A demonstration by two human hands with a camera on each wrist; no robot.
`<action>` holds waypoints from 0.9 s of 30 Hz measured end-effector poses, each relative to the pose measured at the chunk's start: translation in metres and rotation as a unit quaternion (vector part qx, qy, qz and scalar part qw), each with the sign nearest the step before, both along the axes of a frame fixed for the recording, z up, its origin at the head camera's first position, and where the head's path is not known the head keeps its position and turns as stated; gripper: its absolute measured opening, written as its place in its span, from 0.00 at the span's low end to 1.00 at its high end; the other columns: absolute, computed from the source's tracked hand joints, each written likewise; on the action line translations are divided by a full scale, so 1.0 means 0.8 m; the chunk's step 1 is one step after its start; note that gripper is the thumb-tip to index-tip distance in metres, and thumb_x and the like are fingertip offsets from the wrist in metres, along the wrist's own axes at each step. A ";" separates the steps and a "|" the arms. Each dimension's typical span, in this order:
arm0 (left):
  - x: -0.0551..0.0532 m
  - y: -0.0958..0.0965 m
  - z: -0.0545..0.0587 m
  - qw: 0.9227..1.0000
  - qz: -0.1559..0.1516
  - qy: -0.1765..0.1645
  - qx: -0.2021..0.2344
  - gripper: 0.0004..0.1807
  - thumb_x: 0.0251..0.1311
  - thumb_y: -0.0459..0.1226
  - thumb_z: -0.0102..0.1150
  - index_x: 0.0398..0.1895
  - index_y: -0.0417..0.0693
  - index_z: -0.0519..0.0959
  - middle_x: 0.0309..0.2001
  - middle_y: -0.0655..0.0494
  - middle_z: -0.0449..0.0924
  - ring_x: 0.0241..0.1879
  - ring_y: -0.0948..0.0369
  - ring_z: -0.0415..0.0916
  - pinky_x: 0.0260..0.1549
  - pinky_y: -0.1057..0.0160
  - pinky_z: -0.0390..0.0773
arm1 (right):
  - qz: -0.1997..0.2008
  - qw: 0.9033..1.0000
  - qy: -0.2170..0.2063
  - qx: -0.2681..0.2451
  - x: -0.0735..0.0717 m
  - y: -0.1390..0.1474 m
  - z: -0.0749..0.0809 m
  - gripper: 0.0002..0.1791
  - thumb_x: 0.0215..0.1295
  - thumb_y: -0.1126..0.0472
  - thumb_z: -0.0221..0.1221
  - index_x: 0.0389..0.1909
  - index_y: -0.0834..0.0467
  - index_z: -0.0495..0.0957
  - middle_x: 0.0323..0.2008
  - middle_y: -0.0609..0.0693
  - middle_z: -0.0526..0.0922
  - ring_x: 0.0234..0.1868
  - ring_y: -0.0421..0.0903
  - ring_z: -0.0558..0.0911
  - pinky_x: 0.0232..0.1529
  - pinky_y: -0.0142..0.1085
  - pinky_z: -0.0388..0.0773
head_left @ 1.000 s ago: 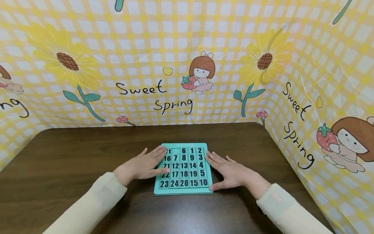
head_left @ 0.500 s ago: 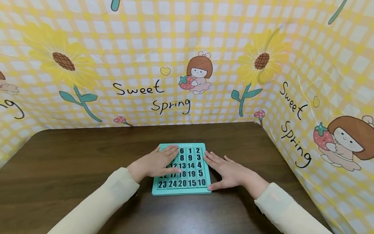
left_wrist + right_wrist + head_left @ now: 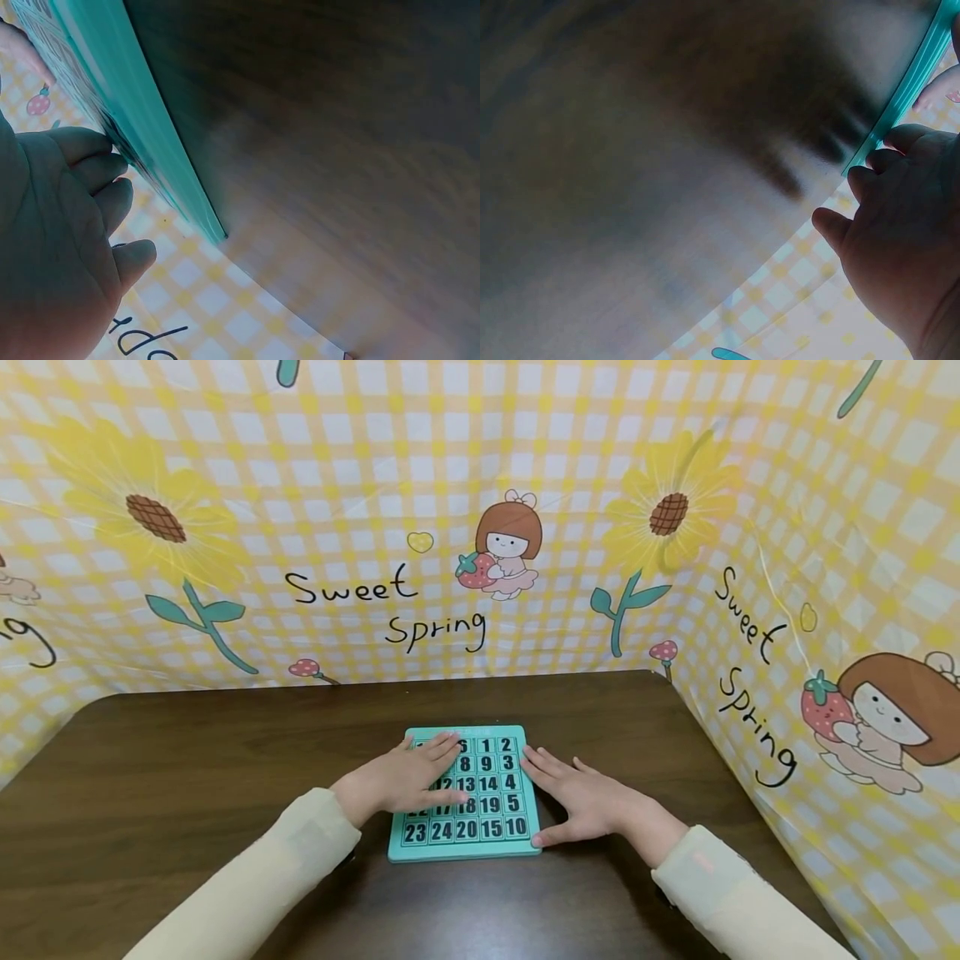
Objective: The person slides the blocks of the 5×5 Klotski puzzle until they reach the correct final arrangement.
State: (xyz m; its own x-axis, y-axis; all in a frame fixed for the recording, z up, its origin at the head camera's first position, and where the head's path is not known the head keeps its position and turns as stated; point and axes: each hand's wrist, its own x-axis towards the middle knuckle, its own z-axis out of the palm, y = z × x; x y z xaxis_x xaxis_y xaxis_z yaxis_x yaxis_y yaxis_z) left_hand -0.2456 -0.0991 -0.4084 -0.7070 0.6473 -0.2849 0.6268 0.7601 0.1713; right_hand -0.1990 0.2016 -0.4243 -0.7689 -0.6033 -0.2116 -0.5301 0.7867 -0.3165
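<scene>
A turquoise number slide puzzle lies flat on the table, its black-numbered tiles set in rows. My left hand reaches over the puzzle's left side, fingers extended across the upper-left tiles and thumb near the 18. Several tiles, and any gap among them, are hidden beneath it. In the left wrist view the left hand shows its fingertips at the tile face, above the turquoise frame. Along the puzzle's right edge rests my right hand, fingertips touching the frame's upper part and thumb at its lower right corner.
The dark brown wooden table extends to both sides of the puzzle and in front of it. A yellow checked cloth with printed flowers and lettering stands behind the table and along its right side.
My left hand has slid right from the puzzle's left edge onto its tiles, covering more of the upper-left ones. The right hand stays at the right edge. The head view has shifted slightly.
</scene>
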 end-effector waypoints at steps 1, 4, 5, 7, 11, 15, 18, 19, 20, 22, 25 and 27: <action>0.000 -0.001 0.000 1.000 0.003 -0.002 0.001 0.51 0.65 0.71 0.36 0.80 0.47 0.49 0.81 0.52 0.40 0.81 0.54 0.37 0.75 0.37 0.40 | 0.000 1.000 0.000 0.001 0.000 0.000 0.000 0.61 0.57 0.26 0.59 0.81 0.51 0.41 0.81 0.48 0.37 0.81 0.50 0.42 0.74 0.65 0.46; 0.000 -0.006 -0.001 1.000 0.009 -0.003 -0.001 0.51 0.65 0.71 0.36 0.80 0.47 0.49 0.81 0.53 0.40 0.81 0.54 0.37 0.75 0.37 0.40 | 0.002 1.000 0.002 0.002 -0.001 0.000 0.000 0.61 0.57 0.26 0.59 0.81 0.51 0.40 0.81 0.48 0.37 0.81 0.50 0.42 0.74 0.65 0.46; 0.000 -0.008 -0.001 1.000 0.010 -0.004 0.001 0.51 0.65 0.71 0.36 0.80 0.47 0.49 0.81 0.53 0.40 0.81 0.54 0.37 0.75 0.37 0.40 | 0.002 1.000 0.002 0.003 -0.001 0.000 0.000 0.61 0.57 0.26 0.59 0.81 0.51 0.40 0.81 0.47 0.36 0.81 0.50 0.42 0.74 0.65 0.46; 0.001 -0.012 -0.001 1.000 0.014 -0.006 0.005 0.51 0.65 0.71 0.36 0.80 0.46 0.49 0.81 0.52 0.41 0.81 0.53 0.37 0.75 0.36 0.40 | 0.001 1.000 0.001 0.004 -0.001 0.001 0.000 0.61 0.57 0.26 0.59 0.81 0.51 0.40 0.81 0.47 0.36 0.81 0.50 0.42 0.74 0.65 0.45; 0.001 -0.021 -0.002 1.000 0.020 -0.006 0.011 0.51 0.66 0.70 0.37 0.80 0.45 0.49 0.81 0.51 0.41 0.81 0.53 0.38 0.74 0.35 0.40 | -0.001 1.000 0.002 0.005 -0.001 0.001 -0.001 0.61 0.57 0.26 0.59 0.81 0.51 0.40 0.81 0.46 0.36 0.81 0.49 0.42 0.75 0.65 0.45; 0.003 -0.028 -0.002 1.000 0.026 -0.003 0.011 0.51 0.65 0.71 0.36 0.79 0.45 0.50 0.81 0.51 0.42 0.81 0.52 0.39 0.74 0.35 0.41 | -0.002 1.000 0.001 0.005 -0.001 0.002 -0.001 0.61 0.57 0.26 0.59 0.81 0.50 0.40 0.81 0.46 0.36 0.81 0.49 0.42 0.75 0.64 0.45; 0.004 -0.030 -0.001 1.000 0.028 -0.004 0.013 0.51 0.65 0.71 0.37 0.80 0.46 0.50 0.81 0.50 0.43 0.81 0.52 0.39 0.74 0.35 0.41 | -0.003 1.000 -0.001 0.005 0.000 0.002 -0.001 0.61 0.57 0.25 0.59 0.81 0.50 0.40 0.81 0.46 0.36 0.81 0.49 0.42 0.75 0.64 0.45; 0.004 -0.030 -0.001 1.000 0.027 -0.003 0.011 0.51 0.65 0.71 0.37 0.80 0.46 0.50 0.81 0.51 0.43 0.81 0.53 0.39 0.74 0.35 0.41 | -0.003 1.000 -0.002 0.005 0.001 0.002 -0.001 0.61 0.57 0.25 0.59 0.81 0.50 0.40 0.81 0.46 0.36 0.81 0.49 0.42 0.75 0.64 0.45; 0.005 -0.029 0.000 1.000 0.025 -0.004 0.013 0.51 0.66 0.71 0.37 0.80 0.46 0.50 0.81 0.51 0.43 0.81 0.53 0.39 0.74 0.35 0.41 | -0.003 1.000 -0.002 0.005 0.001 0.002 -0.001 0.61 0.57 0.26 0.59 0.81 0.51 0.40 0.81 0.46 0.36 0.81 0.49 0.42 0.75 0.64 0.45; 0.006 -0.026 0.001 1.000 0.019 -0.001 0.014 0.50 0.66 0.70 0.37 0.80 0.46 0.49 0.81 0.51 0.42 0.81 0.53 0.39 0.74 0.35 0.41 | -0.003 1.000 -0.002 0.004 0.001 0.002 -0.001 0.61 0.57 0.26 0.59 0.81 0.51 0.40 0.81 0.47 0.37 0.81 0.49 0.42 0.75 0.64 0.45; 0.007 -0.019 0.004 1.000 0.009 0.003 0.015 0.51 0.66 0.71 0.37 0.80 0.47 0.49 0.81 0.52 0.42 0.81 0.53 0.39 0.75 0.36 0.41 | -0.001 1.000 -0.003 0.002 0.001 0.000 -0.001 0.61 0.57 0.26 0.59 0.81 0.51 0.41 0.81 0.47 0.37 0.81 0.50 0.42 0.74 0.65 0.46; 0.007 -0.012 0.005 1.000 0.000 0.007 0.014 0.51 0.66 0.71 0.36 0.80 0.47 0.49 0.81 0.51 0.42 0.81 0.53 0.39 0.75 0.36 0.41 | 0.000 1.000 -0.003 0.001 0.001 -0.001 -0.001 0.61 0.57 0.26 0.59 0.81 0.52 0.41 0.81 0.47 0.37 0.81 0.50 0.42 0.74 0.65 0.46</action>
